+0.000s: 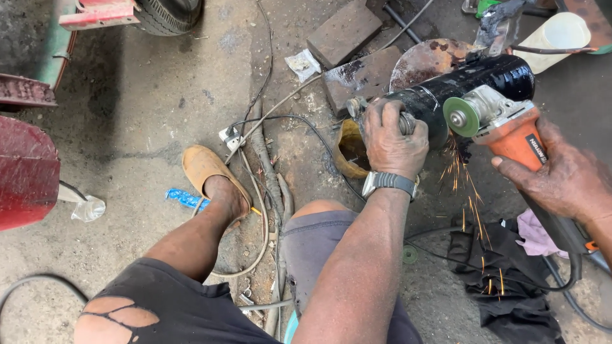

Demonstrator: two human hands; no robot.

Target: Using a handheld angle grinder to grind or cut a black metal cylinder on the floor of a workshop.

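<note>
My left hand (392, 137), with a grey watch on the wrist, grips the near end of a black metal cylinder (475, 86) that lies propped above the ground. In my right hand (564, 178) is an orange angle grinder (510, 130). Its green disc (460, 116) touches the cylinder's side, and sparks fall below it toward the ground.
Two bricks (344, 32) and a rusty round plate (427, 60) lie behind the cylinder. Cables and a white plug (231, 137) run across the concrete. A black cloth (503, 280) lies at lower right, a white plastic container (558, 35) at top right, red machine parts (25, 172) at left.
</note>
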